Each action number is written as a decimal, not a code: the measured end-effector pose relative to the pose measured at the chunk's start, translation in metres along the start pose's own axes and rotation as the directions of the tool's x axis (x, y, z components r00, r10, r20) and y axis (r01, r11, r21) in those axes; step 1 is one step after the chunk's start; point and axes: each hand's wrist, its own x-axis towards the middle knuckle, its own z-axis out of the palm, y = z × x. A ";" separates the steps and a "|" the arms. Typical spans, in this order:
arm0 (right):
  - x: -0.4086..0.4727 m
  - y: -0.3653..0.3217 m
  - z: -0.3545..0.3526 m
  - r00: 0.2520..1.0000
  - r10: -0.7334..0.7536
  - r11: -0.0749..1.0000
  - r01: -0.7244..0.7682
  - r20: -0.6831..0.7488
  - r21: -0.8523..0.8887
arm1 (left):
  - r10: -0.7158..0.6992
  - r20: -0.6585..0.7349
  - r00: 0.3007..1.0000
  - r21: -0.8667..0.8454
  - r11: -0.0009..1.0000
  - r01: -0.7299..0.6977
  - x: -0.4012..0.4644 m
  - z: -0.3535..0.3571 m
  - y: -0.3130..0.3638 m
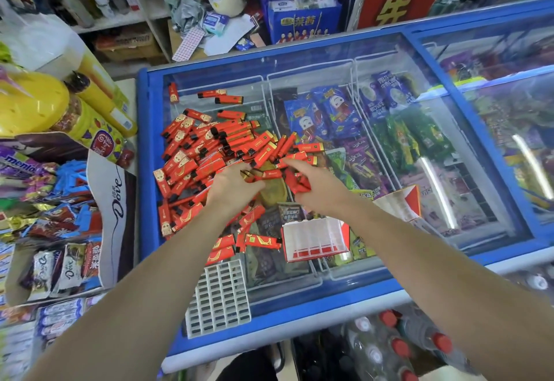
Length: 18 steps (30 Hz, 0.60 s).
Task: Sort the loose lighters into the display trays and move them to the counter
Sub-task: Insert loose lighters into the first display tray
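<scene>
**Lighters being gathered on the freezer lid**

Lighters point(207, 153), red and loose, are lying in a broad heap on the glass lid of the blue chest freezer point(299, 308), which is serving as the sorting surface; a few strays are sitting toward the lid's far left corner. The left hand point(236, 183) is reaching into the near edge of the heap with fingers curled around a small bundle of lighters, apparently collecting them lengthwise so they can be slotted together. The right hand point(302, 180) is working just beside it, fingers bent over and pinching several more; how many each hand is holding cannot be told, since the fingertips are buried among the red bodies. A white grid tray point(218, 296) is waiting unfilled at the lid's near edge, close to the person, probably placed there for easy loading. A red-and-white display box point(314, 239) is standing near the right forearm, and a second one point(401, 204) is lying further right, partly cut off by the arm. Ice-cream packets are showing through the glass beneath the heap, making the lower lighters hard to separate by eye. Snack shelves point(60, 230) are crowding the freezer's left side.
</scene>
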 end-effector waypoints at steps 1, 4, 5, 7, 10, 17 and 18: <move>-0.009 -0.001 0.000 0.999 0.040 0.989 -0.036 -0.023 0.146 | 0.000 0.000 1.000 -0.029 1.000 0.000 -0.002 -0.002 -0.001; -0.035 -0.001 0.008 0.984 0.121 0.932 -0.069 -0.127 0.356 | 0.013 0.058 0.998 -0.131 0.991 -0.006 -0.014 -0.005 -0.003; -0.042 0.000 0.012 0.976 0.144 0.915 -0.068 -0.164 0.399 | 0.019 0.091 0.996 -0.151 0.988 -0.005 -0.020 -0.004 -0.003; -0.055 0.004 0.021 0.951 0.199 0.873 -0.063 -0.236 0.485 | 0.018 0.161 0.987 -0.153 0.988 0.007 -0.033 -0.002 -0.005; -0.072 0.007 0.034 0.907 0.215 0.860 -0.001 -0.361 0.510 | 0.042 0.257 0.965 -0.145 0.989 -0.004 -0.052 0.009 -0.007; -0.101 0.015 0.064 0.933 -0.019 0.996 0.048 -0.360 0.073 | 0.015 0.249 0.968 -0.128 0.992 0.018 -0.076 0.036 -0.009; -0.102 0.017 0.068 0.929 -0.051 0.998 0.060 -0.366 0.014 | -0.014 0.243 0.970 -0.163 0.985 0.056 -0.078 0.037 -0.009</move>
